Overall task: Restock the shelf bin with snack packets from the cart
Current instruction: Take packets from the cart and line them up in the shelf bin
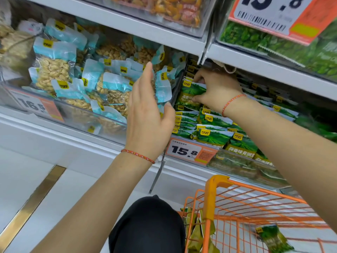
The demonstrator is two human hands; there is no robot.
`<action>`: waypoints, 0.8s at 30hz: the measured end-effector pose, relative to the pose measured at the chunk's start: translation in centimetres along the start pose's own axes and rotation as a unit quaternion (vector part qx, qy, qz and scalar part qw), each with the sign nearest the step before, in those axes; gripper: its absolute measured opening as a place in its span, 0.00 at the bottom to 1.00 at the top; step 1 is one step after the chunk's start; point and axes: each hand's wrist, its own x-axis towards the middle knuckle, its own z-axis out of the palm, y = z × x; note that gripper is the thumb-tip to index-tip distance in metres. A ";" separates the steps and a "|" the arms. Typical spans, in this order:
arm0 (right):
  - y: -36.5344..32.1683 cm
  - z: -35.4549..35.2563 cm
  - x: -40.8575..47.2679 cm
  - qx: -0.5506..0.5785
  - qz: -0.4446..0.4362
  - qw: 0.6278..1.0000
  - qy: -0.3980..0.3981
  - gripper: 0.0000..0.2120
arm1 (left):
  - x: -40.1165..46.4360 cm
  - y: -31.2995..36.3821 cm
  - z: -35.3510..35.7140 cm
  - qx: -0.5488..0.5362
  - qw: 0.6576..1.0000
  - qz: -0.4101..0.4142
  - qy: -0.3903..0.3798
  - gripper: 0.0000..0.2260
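The clear shelf bin [235, 167] on the right holds several green pea packets in rows. My right hand [217, 89] reaches into its back left corner and grips one green pea packet [192, 94] between thumb and curled fingers, standing it upright against the bin's left wall. My left hand [148, 114] hovers in front of the divider between the two bins, fingers straight and spread, holding nothing. Below, the orange cart [211, 196] holds more green packets: one lies on its floor [273, 238] and several stand at its left end [197, 232].
A neighbouring bin [76, 114] on the left is full of blue-topped peanut packets. A price tag reading 15.8 [187, 151] hangs on the pea bin's front. Upper shelves [164, 31] carry other snack bins close above my right hand. A black-clad knee [147, 225] is beside the cart.
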 end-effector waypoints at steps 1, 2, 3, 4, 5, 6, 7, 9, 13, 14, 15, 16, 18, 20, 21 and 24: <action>0.1 0.1 0.1 -0.007 0.005 1.000 -0.007 0.24 | -0.1 -0.1 0.0 0.000 1.000 0.000 -0.002 0.31; 0.0 0.2 0.3 -0.011 0.008 1.000 -0.019 0.24 | -0.3 -0.2 0.0 0.002 1.000 0.000 -0.004 0.31; 0.0 0.3 0.6 -0.015 0.008 0.999 -0.030 0.24 | -0.4 -0.3 0.0 0.005 1.000 -0.002 -0.008 0.31; -0.2 0.5 0.9 -0.019 0.007 0.999 -0.036 0.23 | -0.5 -0.3 0.0 0.009 1.000 -0.008 -0.013 0.31; -0.3 0.6 1.0 -0.026 0.005 0.999 -0.037 0.23 | -0.5 -0.2 0.0 0.012 1.000 -0.014 -0.018 0.31; -0.5 0.8 1.1 -0.034 0.004 0.999 -0.035 0.22 | -0.5 -0.2 0.0 0.015 0.999 -0.020 -0.022 0.31; -0.6 0.8 1.1 -0.041 0.005 0.999 -0.034 0.22 | -0.5 -0.1 0.1 0.019 0.999 -0.024 -0.027 0.31; -0.3 1.0 0.4 -0.025 0.008 0.999 -0.026 0.23 | -0.7 0.3 0.1 0.027 0.999 -0.023 -0.038 0.30; 1.2 0.7 -3.4 0.135 0.010 0.990 0.041 0.22 | -1.3 2.0 -0.6 0.032 0.997 -0.011 -0.063 0.29; 1.7 0.6 -4.7 0.146 0.004 0.988 0.050 0.20 | -1.5 2.6 -0.8 0.029 0.997 -0.008 -0.067 0.29; 2.2 0.5 -6.3 0.147 -0.003 0.987 0.056 0.19 | -1.6 3.3 -1.0 0.025 0.997 -0.003 -0.072 0.29; 2.7 0.3 -8.0 0.151 -0.013 0.986 0.063 0.17 | -1.9 4.1 -1.1 0.019 0.997 0.003 -0.080 0.28; 3.9 0.0 -11.7 0.169 -0.037 0.980 0.098 0.14 | -2.9 5.9 -1.2 0.006 0.995 0.015 -0.102 0.26; 5.4 -0.2 -15.4 0.175 -0.039 0.974 0.140 0.10 | -4.3 8.0 -0.9 0.000 0.991 0.039 -0.129 0.23; 6.3 -0.3 -17.3 0.175 -0.031 0.971 0.163 0.08 | -5.3 9.1 -0.6 0.003 0.987 0.057 -0.149 0.22; 8.8 -0.2 -22.8 0.172 0.003 0.962 0.213 0.09 | -8.6 11.9 1.2 0.028 0.958 0.125 -0.257 0.20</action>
